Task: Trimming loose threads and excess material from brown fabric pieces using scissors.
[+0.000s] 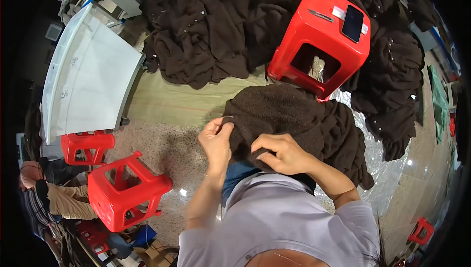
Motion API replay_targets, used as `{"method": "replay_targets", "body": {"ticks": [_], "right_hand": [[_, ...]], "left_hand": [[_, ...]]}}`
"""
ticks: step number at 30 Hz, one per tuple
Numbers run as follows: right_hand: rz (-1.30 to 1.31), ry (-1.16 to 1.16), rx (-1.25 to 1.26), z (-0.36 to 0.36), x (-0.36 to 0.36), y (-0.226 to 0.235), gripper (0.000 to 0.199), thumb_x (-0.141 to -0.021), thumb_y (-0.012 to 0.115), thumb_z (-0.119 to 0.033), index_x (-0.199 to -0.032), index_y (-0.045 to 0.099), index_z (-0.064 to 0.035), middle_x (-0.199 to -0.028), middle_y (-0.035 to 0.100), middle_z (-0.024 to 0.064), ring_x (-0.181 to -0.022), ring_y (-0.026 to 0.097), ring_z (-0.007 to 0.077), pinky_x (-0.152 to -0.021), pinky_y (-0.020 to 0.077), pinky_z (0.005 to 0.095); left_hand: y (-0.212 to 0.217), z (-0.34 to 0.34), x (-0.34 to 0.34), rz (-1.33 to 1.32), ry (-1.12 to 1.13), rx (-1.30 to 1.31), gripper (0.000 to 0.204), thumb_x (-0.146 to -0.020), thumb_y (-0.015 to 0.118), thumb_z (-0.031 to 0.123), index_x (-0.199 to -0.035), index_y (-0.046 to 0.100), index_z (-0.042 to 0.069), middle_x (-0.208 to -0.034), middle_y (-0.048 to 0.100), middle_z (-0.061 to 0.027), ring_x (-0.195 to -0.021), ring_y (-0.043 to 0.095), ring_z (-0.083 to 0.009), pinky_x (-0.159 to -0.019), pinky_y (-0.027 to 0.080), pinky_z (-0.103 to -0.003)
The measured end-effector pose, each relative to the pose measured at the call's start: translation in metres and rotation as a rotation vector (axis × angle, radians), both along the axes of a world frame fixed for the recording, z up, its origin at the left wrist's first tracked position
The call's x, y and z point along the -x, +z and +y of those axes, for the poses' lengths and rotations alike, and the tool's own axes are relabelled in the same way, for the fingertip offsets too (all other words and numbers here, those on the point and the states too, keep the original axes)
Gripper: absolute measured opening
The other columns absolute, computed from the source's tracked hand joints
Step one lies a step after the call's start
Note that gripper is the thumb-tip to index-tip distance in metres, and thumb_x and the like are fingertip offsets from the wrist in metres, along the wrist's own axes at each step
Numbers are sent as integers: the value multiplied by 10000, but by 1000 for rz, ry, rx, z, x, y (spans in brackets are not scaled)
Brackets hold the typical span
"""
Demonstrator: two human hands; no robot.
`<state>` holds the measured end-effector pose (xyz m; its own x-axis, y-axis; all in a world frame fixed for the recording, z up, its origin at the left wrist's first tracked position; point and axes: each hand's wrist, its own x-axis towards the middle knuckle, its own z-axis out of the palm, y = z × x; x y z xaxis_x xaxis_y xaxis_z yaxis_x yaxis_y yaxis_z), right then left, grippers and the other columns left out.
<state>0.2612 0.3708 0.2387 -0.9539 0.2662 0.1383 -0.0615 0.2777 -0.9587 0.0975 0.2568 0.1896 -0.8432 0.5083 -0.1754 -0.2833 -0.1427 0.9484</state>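
A dark brown knitted garment (282, 107) lies bunched across my lap and trails off to the right. At its left edge, my left hand (217, 139) pinches the fabric between thumb and fingers. Nearer the middle, my right hand (282, 153) is closed around a fold of the same garment, with thumb and forefinger pressed together. The cloth hangs slack between the two hands. What lies under the fingertips is too small to make out.
Ahead on the right stands a red plastic stool (319, 36) bearing a phone (352, 23) and small thread snips (321, 15). Brown garments (206, 26) with pale buttons pile up beyond. A white bin (91, 70) and a tipped red stool (122, 193) are leftward, near another person's legs (71, 200).
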Motion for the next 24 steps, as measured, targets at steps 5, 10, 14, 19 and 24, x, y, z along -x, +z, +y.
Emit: {"method": "replay_targets", "body": {"ticks": [5, 10, 14, 19, 24], "right_hand": [[26, -45, -39, 2, 4, -10, 217, -808, 654, 45, -1016, 633, -14, -955, 655, 131, -852, 657, 315, -727, 522, 366], [20, -102, -38, 6, 4, -11, 219, -792, 662, 44, -1002, 636, -12, -947, 651, 130, -857, 655, 307, -737, 520, 363], [21, -150, -36, 4, 7, -9, 222, -779, 669, 44, -991, 638, -11, -940, 648, 128, -861, 652, 301, -745, 519, 361], [22, -190, -40, 5, 12, -6, 225, -763, 678, 44, -978, 641, -10, -931, 643, 127, -866, 650, 293, -755, 517, 358], [26, -229, -41, 5, 20, 0, 228, -747, 686, 44, -964, 644, -9, -923, 639, 126, -871, 647, 286, -765, 515, 356]], "left_hand": [[-9, 19, -5, 2, 9, 83, 96, -844, 659, -74, -925, 695, -37, -845, 687, -6, -718, 599, -57, -693, 486, -209], [22, 10, -9, -362, -272, 11, 60, -865, 695, -37, -910, 685, 2, -871, 687, -14, -757, 611, -69, -725, 482, -211], [37, 2, -20, -495, -338, -91, 58, -883, 697, -1, -941, 692, -8, -886, 680, -11, -789, 597, -69, -748, 455, -208], [36, -7, -26, -355, -308, -188, 110, -902, 668, -41, -1009, 691, -52, -943, 688, -37, -836, 622, -89, -791, 482, -219], [18, -15, -24, -149, -260, -196, 158, -886, 685, -88, -1041, 687, -60, -963, 692, -47, -867, 642, -94, -812, 511, -225]]}}
